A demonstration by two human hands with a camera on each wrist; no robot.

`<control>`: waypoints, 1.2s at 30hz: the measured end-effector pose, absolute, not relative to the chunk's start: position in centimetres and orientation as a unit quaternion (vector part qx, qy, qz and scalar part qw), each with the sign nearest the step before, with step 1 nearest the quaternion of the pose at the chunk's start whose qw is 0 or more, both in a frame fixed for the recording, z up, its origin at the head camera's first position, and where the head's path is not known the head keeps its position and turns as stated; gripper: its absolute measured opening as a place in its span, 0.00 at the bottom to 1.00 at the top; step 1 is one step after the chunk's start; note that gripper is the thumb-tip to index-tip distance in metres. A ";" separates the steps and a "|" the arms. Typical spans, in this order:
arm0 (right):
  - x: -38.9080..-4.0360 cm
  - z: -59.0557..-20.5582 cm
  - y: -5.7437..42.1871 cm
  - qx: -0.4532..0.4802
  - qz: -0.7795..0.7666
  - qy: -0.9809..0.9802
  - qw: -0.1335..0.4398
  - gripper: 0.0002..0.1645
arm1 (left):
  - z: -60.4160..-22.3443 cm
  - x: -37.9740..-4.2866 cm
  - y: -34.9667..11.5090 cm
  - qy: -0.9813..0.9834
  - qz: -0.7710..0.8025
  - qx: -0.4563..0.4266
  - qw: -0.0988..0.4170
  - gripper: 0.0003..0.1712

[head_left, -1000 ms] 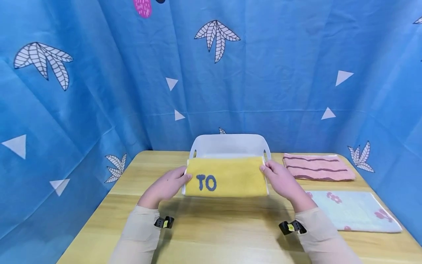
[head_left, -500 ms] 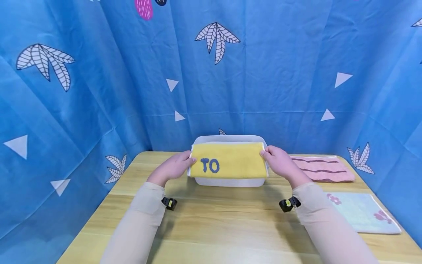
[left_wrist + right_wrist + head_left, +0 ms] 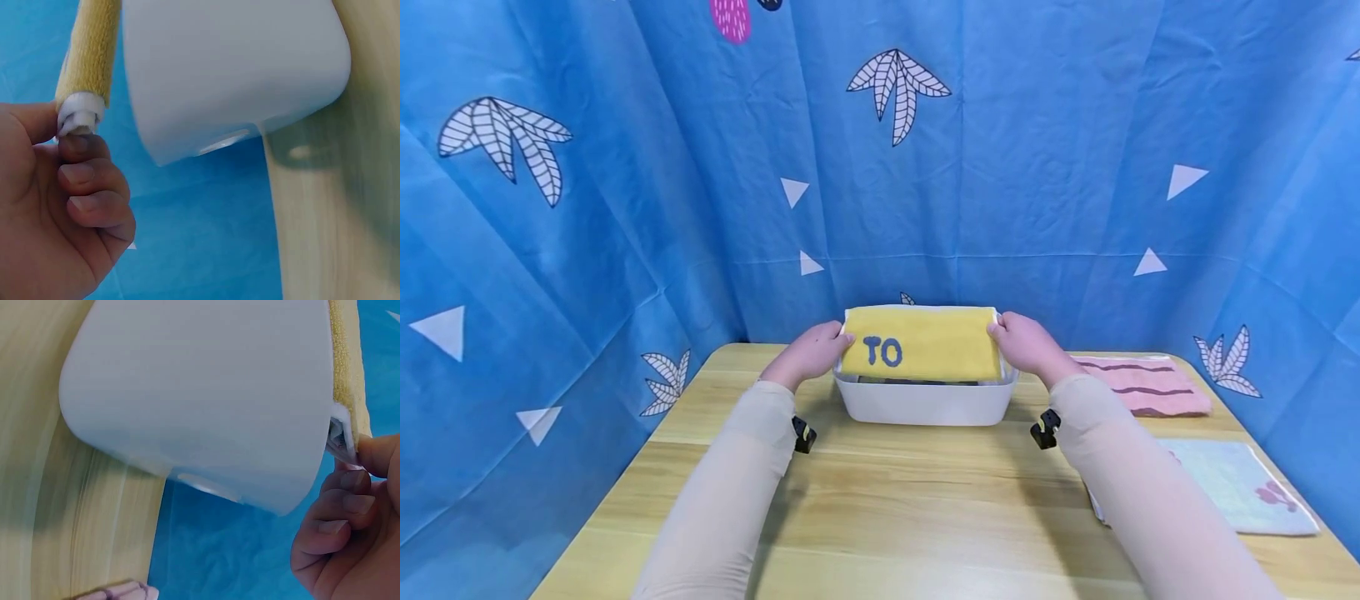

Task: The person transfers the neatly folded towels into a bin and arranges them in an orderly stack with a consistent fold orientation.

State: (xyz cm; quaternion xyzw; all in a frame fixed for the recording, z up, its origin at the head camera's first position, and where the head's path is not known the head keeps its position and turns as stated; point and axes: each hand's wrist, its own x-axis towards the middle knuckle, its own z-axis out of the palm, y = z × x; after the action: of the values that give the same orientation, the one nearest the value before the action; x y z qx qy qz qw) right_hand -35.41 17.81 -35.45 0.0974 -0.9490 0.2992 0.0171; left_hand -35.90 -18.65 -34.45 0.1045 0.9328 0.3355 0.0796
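Note:
A folded yellow towel (image 3: 936, 342) with dark "TO" lettering and white edges is held level over a white plastic basket (image 3: 925, 406). My left hand (image 3: 814, 354) pinches its left end between thumb and curled fingers. At the right end, my right hand (image 3: 1032, 344) pinches the towel's edge the same way. In the left wrist view the rolled white end of the towel (image 3: 90, 62) shows between thumb and index finger, beside the basket wall (image 3: 231, 69). The right wrist view has the towel (image 3: 340, 359) at the basket's rim; the basket's inside is mostly hidden.
A pink towel with wavy maroon stripes (image 3: 1150, 386) lies folded at the table's back right. Nearer, partly behind my right sleeve, is a pale towel with pink flowers (image 3: 1232, 483). A blue curtain (image 3: 1037, 167) hangs behind the wooden table (image 3: 910, 517).
Both hands have carried the yellow towel away from me, from in front of the basket to above its opening. The basket's front wall has come into sight. The other towels have stayed put.

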 end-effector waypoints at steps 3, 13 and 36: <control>-35.9 -35.3 17.7 0.092 0.292 -0.952 0.001 0.19 | -34.8 -36.6 -18.4 0.937 0.326 0.096 0.074 0.21; -37.1 -36.2 17.2 0.059 0.274 -0.960 -0.013 0.21 | -36.1 -37.9 -17.4 0.952 0.290 0.080 0.060 0.20; -37.0 -37.1 17.4 0.047 0.241 -0.969 0.018 0.18 | -36.8 -37.9 -16.5 0.966 0.254 0.032 0.016 0.24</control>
State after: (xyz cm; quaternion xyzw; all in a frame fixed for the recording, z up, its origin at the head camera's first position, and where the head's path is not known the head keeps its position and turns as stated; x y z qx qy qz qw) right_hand -36.98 17.38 -37.12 0.0466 -0.9691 0.2415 0.0178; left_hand -37.87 -16.48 -36.80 0.0321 0.9665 0.2542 0.0156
